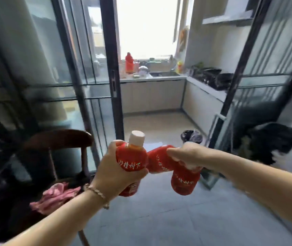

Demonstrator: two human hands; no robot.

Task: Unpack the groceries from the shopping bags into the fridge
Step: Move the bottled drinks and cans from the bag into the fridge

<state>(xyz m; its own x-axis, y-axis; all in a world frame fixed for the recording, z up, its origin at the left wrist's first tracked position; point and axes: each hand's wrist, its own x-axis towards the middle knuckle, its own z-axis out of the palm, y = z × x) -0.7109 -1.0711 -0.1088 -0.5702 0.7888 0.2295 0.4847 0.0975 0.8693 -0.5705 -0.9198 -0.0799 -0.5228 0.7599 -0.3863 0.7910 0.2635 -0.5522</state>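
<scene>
My left hand (113, 171) is wrapped around an upright red drink bottle (132, 157) with a white cap and white lettering. My right hand (186, 155) grips two more red bottles: one (157, 161) tilted toward the left bottle and touching it, the other (184, 182) hanging below my fingers. All three are held at chest height over the grey tiled floor. No fridge or shopping bag can be made out in this blurred view.
A dark wooden chair (60, 141) with a pink cloth (54, 196) stands at lower left. Ahead, a dark-framed glass sliding door (110, 71) opens into a kitchen with a counter (152, 78), sink, stove and a black bin (191, 136). Dark clutter (269, 139) sits at right.
</scene>
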